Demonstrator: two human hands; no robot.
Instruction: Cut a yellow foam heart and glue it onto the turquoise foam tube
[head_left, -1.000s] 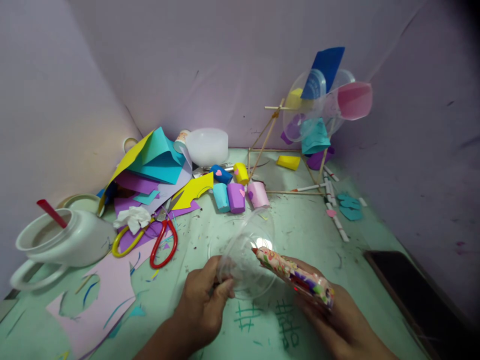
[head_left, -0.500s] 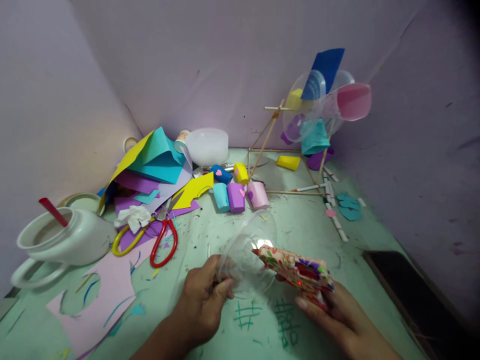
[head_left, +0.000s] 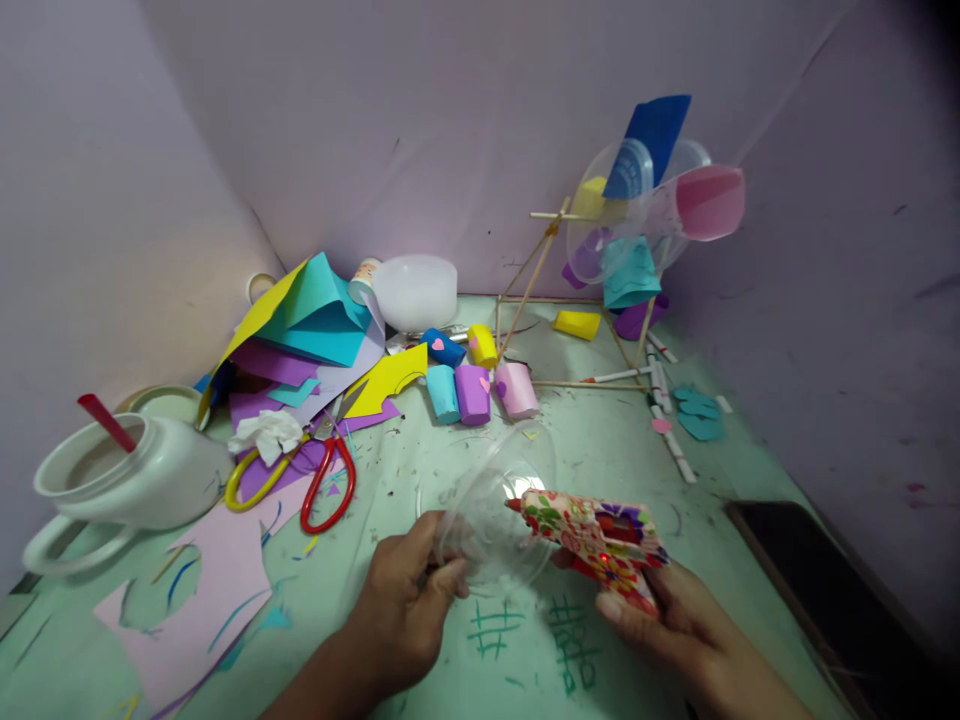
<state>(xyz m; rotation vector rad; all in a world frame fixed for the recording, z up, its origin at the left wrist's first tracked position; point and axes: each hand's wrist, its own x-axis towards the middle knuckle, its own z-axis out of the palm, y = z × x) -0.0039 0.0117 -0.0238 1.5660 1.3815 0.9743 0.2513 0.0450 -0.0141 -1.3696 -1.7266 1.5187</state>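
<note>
Near the bottom centre, my left hand [head_left: 409,595] pinches the rim of a clear plastic lid [head_left: 499,510], which is tilted up off the table. To its right, my right hand [head_left: 667,625] grips a flower-patterned glue gun [head_left: 600,540] with a small red light showing. The gun's red tip points left and lies at the lid's inner side; whether it touches the plastic I cannot tell. Behind the lid stand small paper-covered cups, among them a purple one [head_left: 472,395], a pink one [head_left: 517,390] and a light blue one [head_left: 443,394].
At the back right stands a stick frame [head_left: 529,290] with a wheel of clear lids and coloured cups [head_left: 632,272]. Scissors [head_left: 328,485], coloured paper [head_left: 315,310] and a white pitcher [head_left: 172,470] lie left. A dark phone-like slab [head_left: 817,590] lies right.
The glue gun has turned slightly in my right hand, showing more of its patterned side. My left hand and the lid are nearly unmoved.
</note>
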